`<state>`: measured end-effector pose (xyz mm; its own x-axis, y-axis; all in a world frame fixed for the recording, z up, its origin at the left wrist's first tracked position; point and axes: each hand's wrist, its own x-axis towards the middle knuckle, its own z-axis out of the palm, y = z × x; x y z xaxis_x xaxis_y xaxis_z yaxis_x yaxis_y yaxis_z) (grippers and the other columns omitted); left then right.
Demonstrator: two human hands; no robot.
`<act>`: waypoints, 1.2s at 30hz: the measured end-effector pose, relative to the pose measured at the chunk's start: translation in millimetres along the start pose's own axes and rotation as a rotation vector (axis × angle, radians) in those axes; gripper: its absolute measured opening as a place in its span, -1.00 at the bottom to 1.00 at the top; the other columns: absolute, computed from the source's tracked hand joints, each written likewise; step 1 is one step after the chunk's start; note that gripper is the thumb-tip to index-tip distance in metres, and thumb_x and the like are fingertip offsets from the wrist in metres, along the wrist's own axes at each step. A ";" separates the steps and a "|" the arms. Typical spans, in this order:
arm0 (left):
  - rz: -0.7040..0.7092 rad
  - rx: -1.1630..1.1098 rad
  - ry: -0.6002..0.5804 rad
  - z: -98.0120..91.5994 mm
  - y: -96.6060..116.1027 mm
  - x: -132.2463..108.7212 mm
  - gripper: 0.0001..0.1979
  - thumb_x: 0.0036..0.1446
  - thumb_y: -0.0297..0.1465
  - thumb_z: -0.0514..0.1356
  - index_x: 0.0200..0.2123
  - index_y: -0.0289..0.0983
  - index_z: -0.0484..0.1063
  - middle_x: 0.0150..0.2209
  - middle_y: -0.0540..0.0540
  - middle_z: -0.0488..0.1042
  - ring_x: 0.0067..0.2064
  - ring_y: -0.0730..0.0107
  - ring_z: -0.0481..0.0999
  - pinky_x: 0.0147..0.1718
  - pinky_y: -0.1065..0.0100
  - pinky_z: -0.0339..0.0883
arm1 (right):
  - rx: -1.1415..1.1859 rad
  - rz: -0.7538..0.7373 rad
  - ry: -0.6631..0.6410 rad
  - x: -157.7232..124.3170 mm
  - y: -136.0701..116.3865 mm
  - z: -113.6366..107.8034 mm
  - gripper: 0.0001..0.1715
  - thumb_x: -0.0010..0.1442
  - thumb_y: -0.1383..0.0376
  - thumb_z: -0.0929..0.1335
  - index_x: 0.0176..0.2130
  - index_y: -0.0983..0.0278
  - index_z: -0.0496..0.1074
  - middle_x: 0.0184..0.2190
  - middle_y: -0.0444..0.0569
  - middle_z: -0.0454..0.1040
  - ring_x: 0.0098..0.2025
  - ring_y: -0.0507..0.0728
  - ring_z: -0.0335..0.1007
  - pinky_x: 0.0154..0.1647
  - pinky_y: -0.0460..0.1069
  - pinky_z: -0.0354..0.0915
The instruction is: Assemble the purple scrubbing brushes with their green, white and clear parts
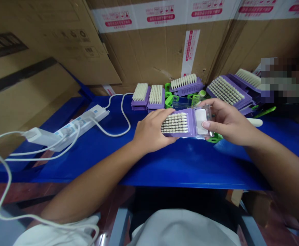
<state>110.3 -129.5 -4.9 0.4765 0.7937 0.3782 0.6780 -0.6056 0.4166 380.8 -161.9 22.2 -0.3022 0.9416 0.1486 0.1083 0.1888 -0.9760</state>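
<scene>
My left hand grips a purple bristle brush. My right hand clamps a clear plastic case against its end, above a blue table.

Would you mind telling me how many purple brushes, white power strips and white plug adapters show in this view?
Purple brushes: 6
White power strips: 1
White plug adapters: 1
Total: 8

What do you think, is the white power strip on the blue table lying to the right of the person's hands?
Wrong side: the head view shows the white power strip on the blue table to the left of the left hand and right hand, not to their right.
</scene>
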 end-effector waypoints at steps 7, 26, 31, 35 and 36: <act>0.010 0.075 0.026 -0.4 -0.8 -1.2 -0.20 0.03 -0.21 0.53 0.36 -0.08 0.47 0.33 -0.14 0.60 0.34 -0.10 0.60 0.25 -0.02 0.59 | -0.014 0.018 -0.021 0.1 3.0 0.7 -0.41 0.18 0.08 0.68 0.05 0.07 0.43 -0.22 -0.14 0.58 -0.36 0.11 0.55 -0.47 0.00 0.59; 0.133 0.273 0.104 1.6 1.9 -6.8 -0.25 0.06 -0.25 0.46 0.34 -0.14 0.51 0.26 -0.14 0.66 0.27 -0.10 0.64 0.00 0.10 0.67 | 0.159 0.300 0.178 5.0 13.9 22.0 -0.03 -0.25 0.19 0.79 0.08 0.18 0.46 -0.30 -0.14 0.67 -0.41 0.12 0.57 -0.47 -0.01 0.53; 0.189 0.316 0.171 2.3 2.8 -8.8 -0.29 0.06 -0.28 0.45 0.32 -0.17 0.54 0.22 -0.14 0.68 0.22 -0.05 0.68 -0.09 0.16 0.68 | 0.119 0.295 0.116 6.8 17.7 23.5 -0.42 -0.15 0.06 0.75 -0.26 0.26 0.58 -0.37 -0.07 0.67 -0.39 0.11 0.55 -0.35 -0.01 0.52; 0.240 0.325 0.225 3.2 2.5 -9.5 -0.32 0.07 -0.29 0.43 0.29 -0.19 0.56 0.18 -0.15 0.70 0.18 -0.03 0.71 -0.12 0.17 0.68 | 0.075 0.256 0.091 6.3 14.0 21.9 -0.46 -0.12 0.03 0.74 -0.27 0.26 0.63 -0.38 -0.08 0.66 -0.38 0.10 0.52 -0.32 0.00 0.50; 0.246 0.326 0.232 3.4 2.1 -9.6 -0.32 0.07 -0.29 0.43 0.29 -0.19 0.56 0.18 -0.15 0.71 0.17 -0.03 0.71 -0.12 0.16 0.68 | 0.071 0.250 0.089 6.2 12.4 22.0 -0.46 -0.12 0.03 0.74 -0.27 0.26 0.64 -0.37 -0.07 0.66 -0.36 0.11 0.53 -0.31 0.00 0.50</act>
<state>109.1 -138.1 -10.4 0.5329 0.5722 0.6234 0.7185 -0.6951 0.0239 359.4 -159.9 7.5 -0.1894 0.9779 -0.0883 0.1019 -0.0699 -0.9923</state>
